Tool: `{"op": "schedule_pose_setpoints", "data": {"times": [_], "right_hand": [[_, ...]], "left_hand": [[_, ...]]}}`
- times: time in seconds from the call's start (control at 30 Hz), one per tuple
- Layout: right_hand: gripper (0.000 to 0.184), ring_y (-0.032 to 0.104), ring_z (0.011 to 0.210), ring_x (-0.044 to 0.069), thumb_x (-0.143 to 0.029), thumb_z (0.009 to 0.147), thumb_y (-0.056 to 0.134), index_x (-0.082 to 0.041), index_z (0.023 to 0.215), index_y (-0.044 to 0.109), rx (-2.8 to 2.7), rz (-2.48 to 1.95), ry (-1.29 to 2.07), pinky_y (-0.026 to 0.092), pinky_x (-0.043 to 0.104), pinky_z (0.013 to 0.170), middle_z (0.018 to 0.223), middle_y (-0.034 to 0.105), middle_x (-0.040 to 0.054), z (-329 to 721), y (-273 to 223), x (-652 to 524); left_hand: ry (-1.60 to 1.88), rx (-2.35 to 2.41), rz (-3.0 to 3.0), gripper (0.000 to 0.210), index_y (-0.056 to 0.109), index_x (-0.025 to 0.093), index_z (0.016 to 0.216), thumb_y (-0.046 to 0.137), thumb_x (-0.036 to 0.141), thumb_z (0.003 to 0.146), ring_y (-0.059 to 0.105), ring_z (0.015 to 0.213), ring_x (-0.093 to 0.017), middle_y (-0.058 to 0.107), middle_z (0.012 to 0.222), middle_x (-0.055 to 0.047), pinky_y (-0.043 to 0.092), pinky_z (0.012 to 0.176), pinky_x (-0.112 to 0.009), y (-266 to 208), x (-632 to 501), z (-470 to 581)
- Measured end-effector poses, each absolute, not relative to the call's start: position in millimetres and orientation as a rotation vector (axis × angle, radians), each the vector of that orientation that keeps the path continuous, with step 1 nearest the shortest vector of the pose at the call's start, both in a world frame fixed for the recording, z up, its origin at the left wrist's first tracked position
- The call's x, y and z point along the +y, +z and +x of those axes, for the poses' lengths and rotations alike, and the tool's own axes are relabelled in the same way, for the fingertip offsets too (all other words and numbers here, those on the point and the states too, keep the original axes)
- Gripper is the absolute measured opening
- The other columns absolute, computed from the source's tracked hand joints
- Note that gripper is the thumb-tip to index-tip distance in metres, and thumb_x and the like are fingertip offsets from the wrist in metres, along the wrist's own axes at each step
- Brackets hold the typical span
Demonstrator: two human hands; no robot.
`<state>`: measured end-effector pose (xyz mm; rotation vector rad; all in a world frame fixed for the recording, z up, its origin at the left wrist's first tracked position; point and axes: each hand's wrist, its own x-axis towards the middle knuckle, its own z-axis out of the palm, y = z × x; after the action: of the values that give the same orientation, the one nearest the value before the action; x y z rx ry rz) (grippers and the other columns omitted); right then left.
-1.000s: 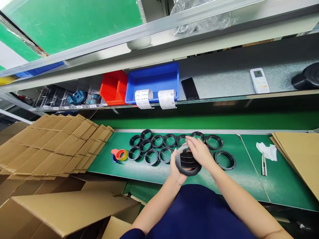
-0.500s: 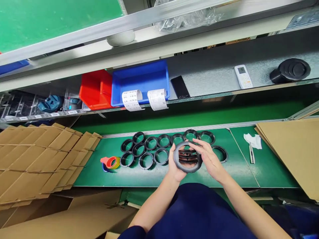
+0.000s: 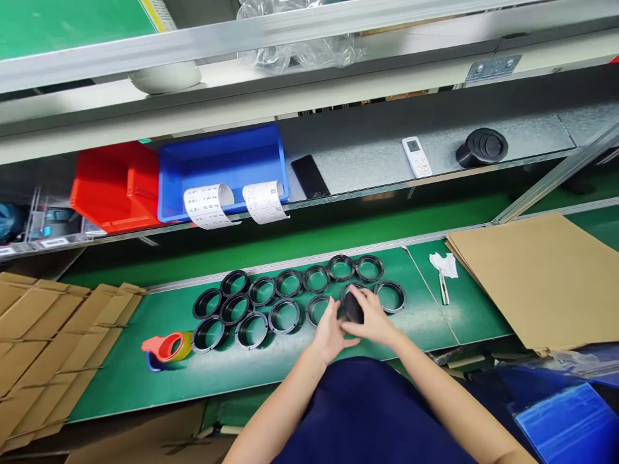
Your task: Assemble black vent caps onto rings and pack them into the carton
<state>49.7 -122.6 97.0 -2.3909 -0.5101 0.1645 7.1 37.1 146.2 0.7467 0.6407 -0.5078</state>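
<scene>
Black round part (image 3: 354,309) held up in front of the wearer's body, near edge-on, over the front half of the green counter (image 3: 420,322); finer detail hidden by the hands. Right hand (image 3: 372,317) has it, fingers curled along the upper side, thumb below, closed on the part. Left hand (image 3: 329,332) just beside it, thumb spread well away from the fingers, loosely cupped; cannot tell whether they touch the part. Behind and left of the hands: black rings (image 3: 283,303) lying flat in uneven rows, roughly fourteen, some touching, a couple partly covered by the hands. Left of the rings, a red tape dispenser (image 3: 162,347) with a yellow roll at its right side and something blue beneath. To the right, past a seam in the counter, a utility knife (image 3: 443,289), its upper end against a crumpled white tissue (image 3: 443,264); further right, stacked cardboard sheets (image 3: 536,277). Far left, folded cardboard dividers (image 3: 48,361). Shelf above the counter (image 3: 358,151), left to right: red bin (image 3: 113,187), blue tray (image 3: 222,151) with two curling printed paper strips (image 3: 265,201) at its front, black phone (image 3: 310,176), white remote control (image 3: 416,156), black stepped cylindrical piece (image 3: 482,147). Clear plastic wrap (image 3: 300,51) higher up.
</scene>
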Motion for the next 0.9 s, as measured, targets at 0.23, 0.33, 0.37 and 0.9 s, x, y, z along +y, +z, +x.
{"op": "schedule_pose_setpoints", "data": {"times": [0.23,0.33,0.37,0.9], "right_hand": [[0.104,0.034,0.132,0.043,-0.070,0.073,0.067,-0.016,0.153,0.028,-0.025,-2.902,0.032,0.024,0.058,0.108,0.146,0.033,0.0260,106,13,-183],[0.103,0.029,0.137,0.043,-0.074,0.077,0.059,-0.017,0.155,0.024,-0.110,-2.981,0.104,0.014,0.063,0.110,0.152,0.028,0.0260,112,-3,-187],[0.098,0.025,0.140,0.042,-0.074,0.081,0.054,-0.017,0.156,0.023,-0.127,-3.000,0.116,0.012,0.064,0.111,0.154,0.025,0.0255,114,-5,-186],[0.077,0.008,0.150,0.031,-0.059,0.098,0.029,-0.008,0.156,0.022,-0.179,-2.840,0.055,0.002,0.058,0.120,0.161,0.014,0.0163,123,-11,-174]], "left_hand": [[-0.466,0.695,0.911,0.045,0.050,0.013,0.132,0.047,0.041,0.098,0.054,0.124,-0.028,0.054,0.138,-0.017,0.042,0.110,-0.043,122,72,-8],[-0.433,0.809,0.907,0.038,0.053,0.012,0.128,0.051,0.031,0.096,0.058,0.120,-0.026,0.057,0.135,-0.016,0.042,0.111,-0.041,109,84,-20],[-0.424,0.841,0.899,0.036,0.054,0.011,0.127,0.051,0.029,0.096,0.059,0.119,-0.026,0.058,0.134,-0.016,0.042,0.111,-0.040,105,89,-25],[-0.285,1.029,0.876,0.037,0.054,0.011,0.126,0.047,0.010,0.090,0.049,0.129,-0.028,0.054,0.140,-0.016,0.036,0.118,-0.040,96,104,-19]]}}
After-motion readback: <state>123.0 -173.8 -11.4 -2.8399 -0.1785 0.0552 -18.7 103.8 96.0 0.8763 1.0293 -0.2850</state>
